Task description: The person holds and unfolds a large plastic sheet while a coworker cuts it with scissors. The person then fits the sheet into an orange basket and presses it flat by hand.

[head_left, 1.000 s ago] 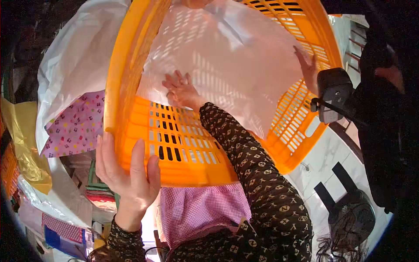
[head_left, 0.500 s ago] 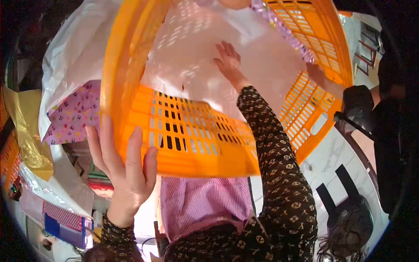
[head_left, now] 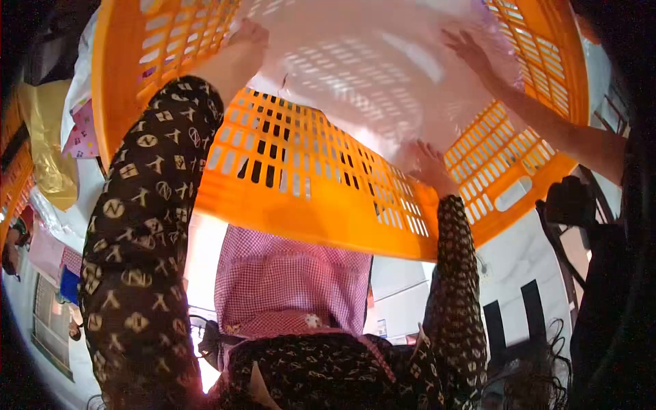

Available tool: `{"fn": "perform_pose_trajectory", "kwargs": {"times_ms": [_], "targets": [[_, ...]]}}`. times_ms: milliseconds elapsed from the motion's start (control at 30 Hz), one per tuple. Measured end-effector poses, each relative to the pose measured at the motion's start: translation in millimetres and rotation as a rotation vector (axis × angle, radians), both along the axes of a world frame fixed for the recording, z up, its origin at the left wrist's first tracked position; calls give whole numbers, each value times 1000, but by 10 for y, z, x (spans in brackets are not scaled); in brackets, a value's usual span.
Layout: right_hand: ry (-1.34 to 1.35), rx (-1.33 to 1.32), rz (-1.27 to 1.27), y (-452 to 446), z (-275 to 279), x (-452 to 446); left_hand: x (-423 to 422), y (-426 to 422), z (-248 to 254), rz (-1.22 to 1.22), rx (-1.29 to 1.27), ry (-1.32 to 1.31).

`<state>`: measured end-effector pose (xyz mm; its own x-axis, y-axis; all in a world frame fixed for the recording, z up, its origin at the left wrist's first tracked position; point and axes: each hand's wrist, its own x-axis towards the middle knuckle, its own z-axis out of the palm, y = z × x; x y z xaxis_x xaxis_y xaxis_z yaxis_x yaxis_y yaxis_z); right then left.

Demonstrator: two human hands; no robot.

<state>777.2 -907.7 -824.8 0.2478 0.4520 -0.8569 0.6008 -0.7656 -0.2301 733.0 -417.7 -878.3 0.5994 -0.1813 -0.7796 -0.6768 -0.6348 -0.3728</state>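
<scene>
A large orange slotted plastic basket (head_left: 321, 212) spreads in front of me, with a pale, whitish-pink sheet (head_left: 342, 75) inside it. My left hand (head_left: 247, 46) reaches over the basket's left side to the sheet's edge; its fingers are foreshortened and blurred, so their closure is unclear. Inside the near right part, my right hand (head_left: 432, 169) is open, fingers apart, against or just above the sheet. Another person's hand (head_left: 470, 56) reaches in from the right with spread fingers, over the same sheet. Purple shiny material shows along the far right inner side.
Gold plastic film (head_left: 51, 147) hangs at the left beside a pink printed cloth (head_left: 83, 130). A pink checked cloth (head_left: 294, 280) lies below the basket, close to my body. Dark straps (head_left: 529, 314) show at the lower right over pale marbled flooring (head_left: 512, 253).
My left hand has moved from outside the basket up and into it. My right hand has come down and right. The other person's arm reaches farther in. The view has shifted.
</scene>
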Motion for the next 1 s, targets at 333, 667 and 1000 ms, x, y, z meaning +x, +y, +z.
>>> {"fn": "perform_pose_trajectory", "kwargs": {"times_ms": [333,667,1000], "targets": [[-140,-190,295,-340,98,-235,-308,269,34,207,-233,173],[-475,174,316,-617,-148,-327,-292,309,-70,268,-437,63],[-465,113,401,-606,-231,-392,-85,330,80,503,-452,110]]}}
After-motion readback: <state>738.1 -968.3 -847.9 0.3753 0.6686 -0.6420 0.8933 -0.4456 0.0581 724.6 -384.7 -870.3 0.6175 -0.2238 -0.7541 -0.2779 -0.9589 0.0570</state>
